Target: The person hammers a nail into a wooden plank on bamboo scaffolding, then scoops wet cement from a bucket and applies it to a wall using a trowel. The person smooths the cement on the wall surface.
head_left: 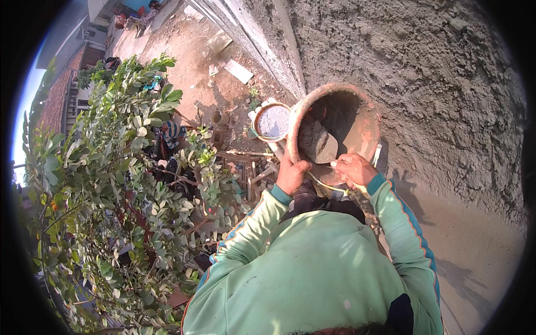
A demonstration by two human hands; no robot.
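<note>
A round bucket [375,114] with a mud-coated, reddish rim tilts in front of me, with grey mortar in it. My left hand [292,175] is closed over its near left rim, thumb on the edge. My right hand [355,170] is closed at the near right rim, around what appears to be a trowel handle. The trowel's blade [319,143], caked with mortar, lies inside the bucket. A yellowish cord [329,186] hangs below the rim between my hands. Part of the right fingers' grip is hidden.
Rough grey plaster covers the wall [424,72] on my right; its lower part is smoother. Left of the bucket stands a pail [273,121] of greyish liquid. A leafy tree [123,184] fills the left. Well below, a person in a striped top [172,134] shows through leaves.
</note>
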